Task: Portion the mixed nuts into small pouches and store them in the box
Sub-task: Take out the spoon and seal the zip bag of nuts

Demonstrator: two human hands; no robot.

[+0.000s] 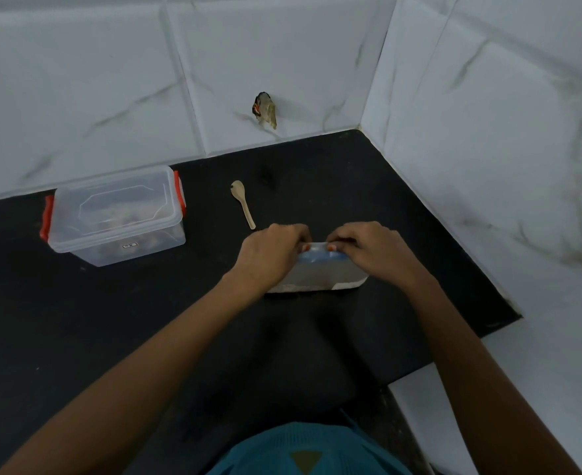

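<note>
A clear zip pouch (320, 274) with a blue seal strip lies on the black counter (145, 320) in front of me. My left hand (270, 250) pinches the left part of its top edge. My right hand (371, 250) pinches the right part of that edge. Both thumbs press on the strip. What the pouch holds is not visible. At the left stands a clear plastic box (114, 217) with red side clips and its lid on; some brown contents show dimly through its wall. A small wooden spoon (243, 204) lies between the box and my hands.
White marble-look tiles form the back wall (214, 80) and the right wall (488, 166), meeting in a corner. A small scrap (265, 109) sticks to the back wall. The counter's front edge steps in at the lower right.
</note>
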